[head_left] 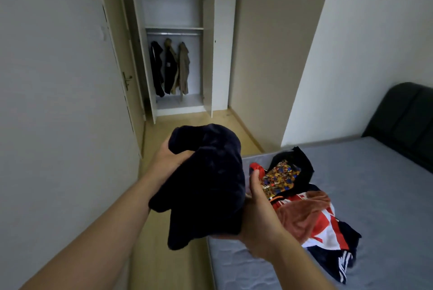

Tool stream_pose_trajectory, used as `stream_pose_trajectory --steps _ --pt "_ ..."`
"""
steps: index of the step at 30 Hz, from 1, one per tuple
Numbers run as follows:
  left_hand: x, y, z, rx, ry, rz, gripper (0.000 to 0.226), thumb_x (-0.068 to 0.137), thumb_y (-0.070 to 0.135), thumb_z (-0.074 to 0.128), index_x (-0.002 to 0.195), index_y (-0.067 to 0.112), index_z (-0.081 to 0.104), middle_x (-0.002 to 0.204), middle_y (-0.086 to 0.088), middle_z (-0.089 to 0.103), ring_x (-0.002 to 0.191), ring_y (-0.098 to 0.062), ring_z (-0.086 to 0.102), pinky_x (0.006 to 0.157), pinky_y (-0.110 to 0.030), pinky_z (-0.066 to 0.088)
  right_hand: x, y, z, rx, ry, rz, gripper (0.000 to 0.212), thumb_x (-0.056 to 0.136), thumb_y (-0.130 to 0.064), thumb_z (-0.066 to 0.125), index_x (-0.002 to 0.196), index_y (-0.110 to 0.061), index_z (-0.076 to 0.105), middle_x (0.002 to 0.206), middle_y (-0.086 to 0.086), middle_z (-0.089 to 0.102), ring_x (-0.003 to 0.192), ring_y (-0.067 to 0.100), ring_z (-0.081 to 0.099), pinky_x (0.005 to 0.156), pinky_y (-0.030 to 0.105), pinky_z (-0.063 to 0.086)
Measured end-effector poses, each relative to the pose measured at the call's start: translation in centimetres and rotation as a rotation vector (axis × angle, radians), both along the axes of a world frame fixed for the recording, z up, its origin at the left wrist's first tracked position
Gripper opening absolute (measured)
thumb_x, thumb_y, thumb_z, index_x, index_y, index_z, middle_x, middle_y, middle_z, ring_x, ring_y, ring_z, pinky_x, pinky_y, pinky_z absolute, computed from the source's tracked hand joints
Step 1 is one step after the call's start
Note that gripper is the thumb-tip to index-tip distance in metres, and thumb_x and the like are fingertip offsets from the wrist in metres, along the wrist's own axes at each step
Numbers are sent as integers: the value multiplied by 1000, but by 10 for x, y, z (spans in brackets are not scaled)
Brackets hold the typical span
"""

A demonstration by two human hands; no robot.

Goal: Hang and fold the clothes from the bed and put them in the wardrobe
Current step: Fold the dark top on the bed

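Both our bare forearms reach fwd; left hand [167,160] and right hand [256,207] clasp a bunched dark navy fleece garment [206,186] w/ its long axis running top to bottom, tail drooping floorward, beside the grey bed [375,196] w/ mixed clothes pile [302,198]. White open-door wardrobe [178,48] stands ahead, three dark and tan coats [169,68] hanging inside.

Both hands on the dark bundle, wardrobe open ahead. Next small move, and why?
Probably carry it forward to the wardrobe. The dark garment looks already bundled, held between the left hand and right hand, off the bed. The doors stand open, and the shelf above the rail looks bare. More clothes still wait on the bed.
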State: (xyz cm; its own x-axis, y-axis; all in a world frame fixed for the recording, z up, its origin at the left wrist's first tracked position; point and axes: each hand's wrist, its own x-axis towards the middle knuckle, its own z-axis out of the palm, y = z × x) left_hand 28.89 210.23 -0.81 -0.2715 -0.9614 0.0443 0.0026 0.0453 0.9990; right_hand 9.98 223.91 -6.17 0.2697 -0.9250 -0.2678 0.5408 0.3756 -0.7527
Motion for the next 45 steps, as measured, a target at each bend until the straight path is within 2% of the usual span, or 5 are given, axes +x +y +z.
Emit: stream_pose_trajectory --steps 9,21,34,40,45 --pt "45 -165 -15 -140 -126 -111 58 62 38 86 115 43 64 112 15 72 106 -4 68 86 -23 51 89 -174 -6 118 250 -133 56 70 -58 77 118 -28 73 116 7 74 103 29 72 89 50 58" --pt "77 -365 -55 518 -317 -271 92 48 76 86 124 28 66 107 -1 77 101 -23 73 88 -41 60 83 -385 -27 134 212 -324 41 74 -30 73 111 -11 76 111 18 74 97 33 74 66 38 60" --pt "29 -708 -57 830 -85 -157 126 44 82 84 149 26 43 151 -15 47 137 -44 43 105 -76 31 22 -767 -14 126 193 -277 35 82 -21 66 114 -8 73 111 16 74 98 33 73 79 45 58" --pt "29 -876 -55 757 142 -52 97 49 69 91 129 20 66 120 -11 72 106 -32 71 87 -44 56 14 -947 15 -38 224 -215 42 72 -25 76 111 -12 75 111 17 74 96 32 73 68 36 58" --pt "25 -1042 -56 674 182 -167 99 54 77 84 135 25 61 133 -11 66 122 -34 62 104 -54 46 4 -1107 26 -133 243 -249 27 82 -20 69 107 -15 77 114 15 74 101 32 72 73 37 59"
